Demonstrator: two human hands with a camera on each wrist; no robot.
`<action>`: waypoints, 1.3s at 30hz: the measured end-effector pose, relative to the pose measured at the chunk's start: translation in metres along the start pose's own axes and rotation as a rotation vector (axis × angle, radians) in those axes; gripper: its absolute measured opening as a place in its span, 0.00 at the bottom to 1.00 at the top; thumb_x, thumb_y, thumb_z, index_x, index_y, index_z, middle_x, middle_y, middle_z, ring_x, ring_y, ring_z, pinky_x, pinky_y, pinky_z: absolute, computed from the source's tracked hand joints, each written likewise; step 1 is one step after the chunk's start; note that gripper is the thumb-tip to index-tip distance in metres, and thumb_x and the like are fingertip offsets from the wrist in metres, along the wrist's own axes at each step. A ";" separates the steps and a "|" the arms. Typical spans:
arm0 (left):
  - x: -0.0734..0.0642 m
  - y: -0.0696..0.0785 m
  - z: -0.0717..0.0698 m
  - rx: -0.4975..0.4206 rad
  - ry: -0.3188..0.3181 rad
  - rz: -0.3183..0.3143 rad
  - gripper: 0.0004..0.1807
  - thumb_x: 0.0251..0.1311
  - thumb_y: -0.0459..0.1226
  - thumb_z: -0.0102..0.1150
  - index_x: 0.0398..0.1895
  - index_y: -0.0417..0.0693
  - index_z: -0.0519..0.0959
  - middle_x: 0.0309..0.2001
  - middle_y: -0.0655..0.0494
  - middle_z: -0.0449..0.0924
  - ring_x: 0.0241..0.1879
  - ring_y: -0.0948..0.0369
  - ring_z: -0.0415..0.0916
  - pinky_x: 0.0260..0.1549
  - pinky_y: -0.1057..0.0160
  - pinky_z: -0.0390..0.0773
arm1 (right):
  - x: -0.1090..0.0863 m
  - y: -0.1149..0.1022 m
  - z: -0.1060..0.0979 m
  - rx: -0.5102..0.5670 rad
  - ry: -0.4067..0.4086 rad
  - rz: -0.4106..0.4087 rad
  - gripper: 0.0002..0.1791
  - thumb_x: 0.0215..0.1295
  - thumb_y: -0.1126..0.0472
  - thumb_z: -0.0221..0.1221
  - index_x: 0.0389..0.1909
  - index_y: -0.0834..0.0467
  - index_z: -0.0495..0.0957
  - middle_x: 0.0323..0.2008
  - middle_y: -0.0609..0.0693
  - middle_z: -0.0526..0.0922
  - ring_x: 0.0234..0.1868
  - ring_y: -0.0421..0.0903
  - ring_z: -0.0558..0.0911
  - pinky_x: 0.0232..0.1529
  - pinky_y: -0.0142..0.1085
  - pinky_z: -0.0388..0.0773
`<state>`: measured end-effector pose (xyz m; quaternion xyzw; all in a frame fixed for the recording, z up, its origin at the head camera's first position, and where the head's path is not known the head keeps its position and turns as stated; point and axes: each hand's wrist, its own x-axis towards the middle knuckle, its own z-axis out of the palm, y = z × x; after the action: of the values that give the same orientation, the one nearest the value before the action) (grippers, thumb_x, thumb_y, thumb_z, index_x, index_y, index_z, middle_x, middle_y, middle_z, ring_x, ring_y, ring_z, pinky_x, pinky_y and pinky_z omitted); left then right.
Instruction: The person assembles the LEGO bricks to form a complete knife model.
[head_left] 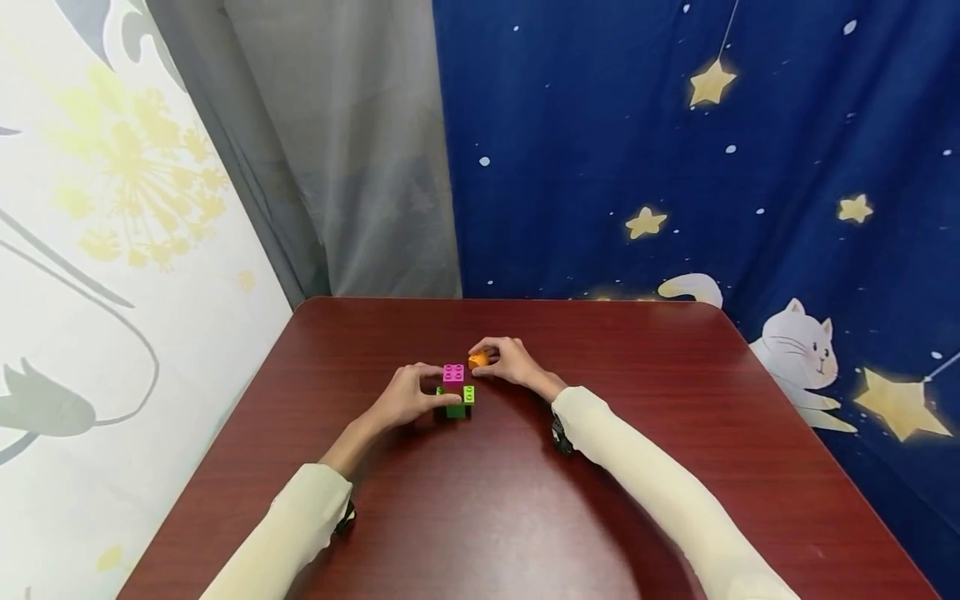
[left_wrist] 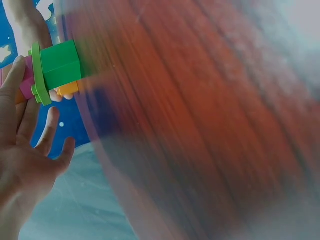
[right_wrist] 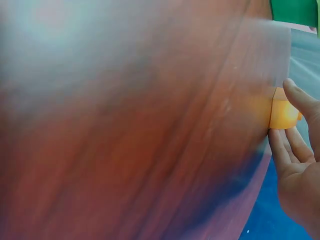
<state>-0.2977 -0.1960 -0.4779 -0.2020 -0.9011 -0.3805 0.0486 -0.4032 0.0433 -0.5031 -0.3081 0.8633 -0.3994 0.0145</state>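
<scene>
A small stack of toy building bricks stands on the table in the head view. It has a pink brick [head_left: 453, 373] on top, a lime green studded piece [head_left: 468, 395] below it and a green block [left_wrist: 61, 65] at the bottom. My left hand [head_left: 408, 395] holds the stack from the left, thumb in front and fingers behind, around the pink brick. Just right of and behind the stack, my right hand [head_left: 512, 362] pinches an orange toy brick [right_wrist: 283, 110] between thumb and fingers. In the right wrist view the orange brick is at the tabletop, apart from the green block.
The dark red wooden table [head_left: 465, 517] has rounded far corners. Behind it hang a grey curtain [head_left: 360, 150] and a blue curtain [head_left: 585, 133] with stars and a white cat. A pale patterned wall or curtain [head_left: 97, 333] stands on the left.
</scene>
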 end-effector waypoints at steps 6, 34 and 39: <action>0.004 0.000 0.003 -0.009 -0.012 -0.006 0.29 0.53 0.52 0.80 0.54 0.46 0.87 0.48 0.53 0.88 0.51 0.55 0.82 0.53 0.49 0.81 | -0.019 0.001 -0.008 -0.029 -0.018 -0.018 0.16 0.58 0.62 0.77 0.48 0.55 0.88 0.46 0.52 0.89 0.48 0.46 0.88 0.51 0.37 0.84; 0.017 0.002 0.010 0.014 0.007 -0.010 0.30 0.52 0.52 0.81 0.54 0.45 0.87 0.49 0.50 0.88 0.48 0.55 0.81 0.51 0.50 0.82 | -0.051 -0.017 -0.050 0.058 0.013 -0.102 0.16 0.63 0.65 0.73 0.51 0.61 0.86 0.44 0.53 0.89 0.47 0.50 0.89 0.51 0.48 0.84; 0.018 0.001 0.012 -0.002 0.010 -0.004 0.30 0.52 0.52 0.80 0.54 0.45 0.87 0.48 0.51 0.88 0.46 0.55 0.81 0.50 0.51 0.82 | -0.045 -0.031 -0.059 0.046 0.038 -0.134 0.15 0.63 0.63 0.73 0.51 0.58 0.87 0.45 0.51 0.90 0.47 0.45 0.89 0.51 0.40 0.84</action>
<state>-0.3135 -0.1815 -0.4813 -0.1983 -0.9008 -0.3827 0.0523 -0.3662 0.0928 -0.4510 -0.3571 0.8315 -0.4250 -0.0217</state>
